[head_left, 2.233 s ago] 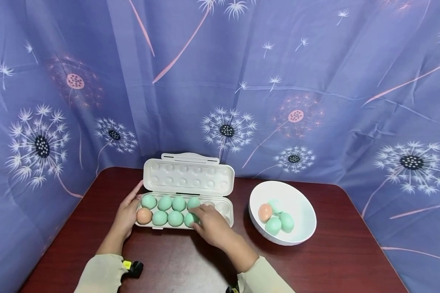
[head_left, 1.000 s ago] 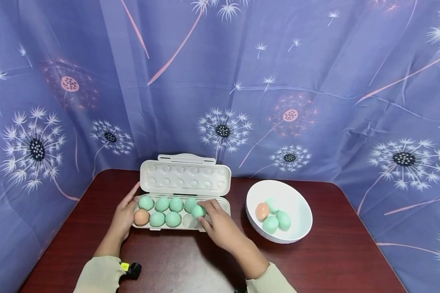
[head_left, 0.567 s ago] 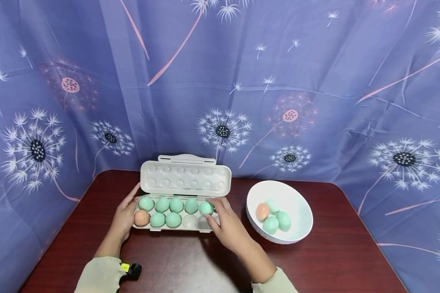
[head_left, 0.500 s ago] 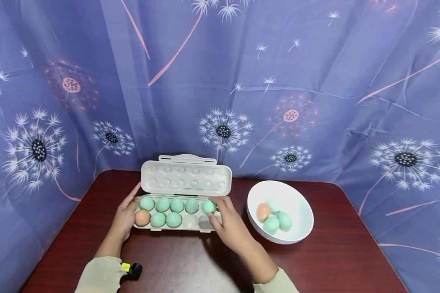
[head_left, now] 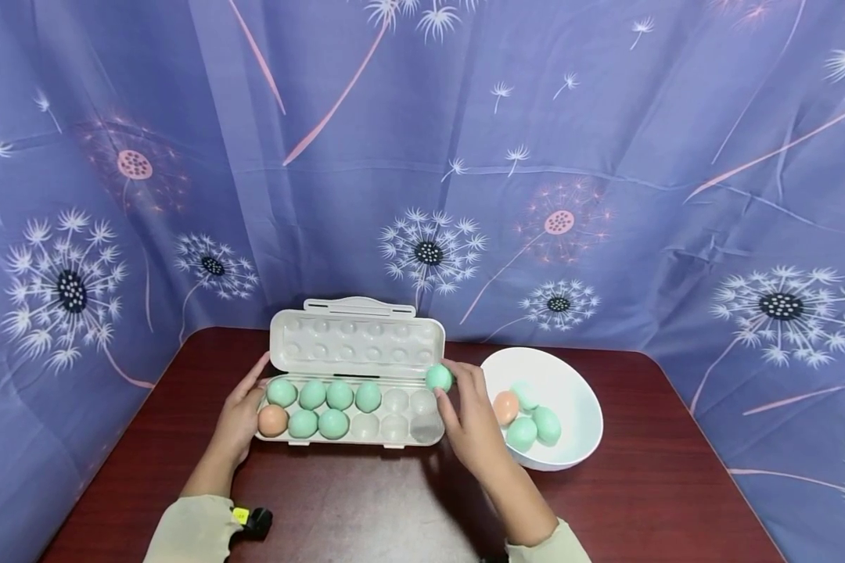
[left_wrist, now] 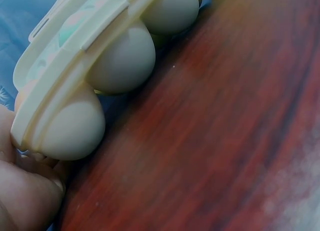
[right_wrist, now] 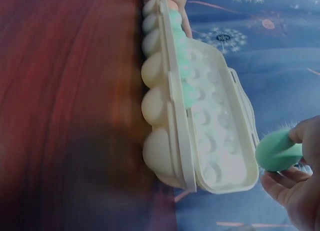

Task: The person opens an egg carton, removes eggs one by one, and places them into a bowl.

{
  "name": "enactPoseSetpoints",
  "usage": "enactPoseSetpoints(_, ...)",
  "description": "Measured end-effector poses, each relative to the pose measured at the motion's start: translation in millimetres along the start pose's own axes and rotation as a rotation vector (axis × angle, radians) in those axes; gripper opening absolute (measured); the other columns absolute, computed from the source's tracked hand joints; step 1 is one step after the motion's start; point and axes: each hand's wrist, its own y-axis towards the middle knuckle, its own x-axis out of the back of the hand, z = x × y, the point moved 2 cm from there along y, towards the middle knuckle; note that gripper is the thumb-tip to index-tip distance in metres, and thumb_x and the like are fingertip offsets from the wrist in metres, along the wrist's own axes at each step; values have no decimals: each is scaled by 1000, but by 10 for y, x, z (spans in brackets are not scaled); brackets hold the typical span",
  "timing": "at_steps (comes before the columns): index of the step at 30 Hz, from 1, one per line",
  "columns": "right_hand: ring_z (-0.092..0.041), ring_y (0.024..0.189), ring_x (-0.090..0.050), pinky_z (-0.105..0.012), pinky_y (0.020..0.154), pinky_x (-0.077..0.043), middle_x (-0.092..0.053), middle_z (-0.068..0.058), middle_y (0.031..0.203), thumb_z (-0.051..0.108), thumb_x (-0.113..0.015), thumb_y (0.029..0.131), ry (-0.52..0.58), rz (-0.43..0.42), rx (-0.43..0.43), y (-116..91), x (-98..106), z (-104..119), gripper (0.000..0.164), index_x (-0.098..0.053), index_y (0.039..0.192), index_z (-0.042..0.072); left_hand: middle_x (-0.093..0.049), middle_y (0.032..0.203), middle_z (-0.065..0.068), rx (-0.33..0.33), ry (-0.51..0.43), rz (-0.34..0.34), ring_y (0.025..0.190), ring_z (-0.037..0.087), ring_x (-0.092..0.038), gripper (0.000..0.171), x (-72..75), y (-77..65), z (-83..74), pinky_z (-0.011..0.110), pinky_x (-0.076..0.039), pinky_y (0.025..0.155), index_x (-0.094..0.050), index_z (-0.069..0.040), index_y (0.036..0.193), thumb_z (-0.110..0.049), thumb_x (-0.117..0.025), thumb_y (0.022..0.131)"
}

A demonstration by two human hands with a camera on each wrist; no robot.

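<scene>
An opened egg carton (head_left: 359, 444) with a pale lid (head_left: 357, 344) stands on the table. Several mint-green eggs (head_left: 334, 423) and one orange egg (head_left: 273, 421) fill cups at its left; bare cups show at the right. My left hand (head_left: 235, 414) holds the carton's left end, its fingers close around the corner in the left wrist view. Between thumb and fingers, my right hand (head_left: 473, 422) pinches a green egg (head_left: 438, 378). This egg is raised beside the carton's back right corner, and in the right wrist view the same green egg (right_wrist: 277, 151) is clear of the lid.
Right of the carton, a white bowl (head_left: 583, 422) contains one orange egg (head_left: 505, 407) and several green eggs. My right fingers overlap its left rim in the head view. A blue dandelion-print curtain (head_left: 422, 156) hangs behind the dark red wooden table (head_left: 324, 500).
My right hand has taken a green egg out of the carton's front row and carried it right and up, past the right-hand cups toward the bowl. My left hand stays at the carton's left end.
</scene>
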Motion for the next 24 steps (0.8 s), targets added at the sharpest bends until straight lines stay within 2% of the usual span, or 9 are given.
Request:
enactPoseSetpoints(4, -21, 119, -53, -38, 102, -44, -48, -10, 130, 17, -58, 97, 6, -32, -37, -3, 71, -69, 42, -49, 138, 12, -46, 145, 16, -1, 6, -2, 115, -8, -43, 49, 0, -1, 0, 3, -32, 91, -24, -44, 151, -23, -28, 107)
enactPoseSetpoints(11, -21, 109, -59, -37, 96, -50, -48, -13, 128, 14, -58, 96, 30, -79, -66, -34, 164, -161, 42, -49, 137, 10, -45, 146, 16, -2, 7, 2, 116, -8, -43, 49, 1, -14, -7, 3, -33, 91, -23, -43, 151, -24, -28, 107)
enactPoseSetpoints(18, -24, 118, -54, -37, 101, -47, -45, -18, 129, 10, -58, 96, 51, -121, -93, -52, 262, -247, 42, -48, 137, 5, -46, 145, 17, -11, 8, -1, 116, -9, -43, 49, 8, -11, 4, 3, -33, 91, -23, -42, 152, -24, -28, 107)
enactPoseSetpoints(24, -24, 117, -53, -36, 99, -47, -46, -19, 129, 9, -60, 94, 15, -163, -114, -85, 319, -340, 43, -49, 135, 4, -45, 144, 18, -17, 6, 0, 114, -10, -44, 49, 0, -10, -3, 3, -33, 91, -23, -40, 152, -23, -27, 107)
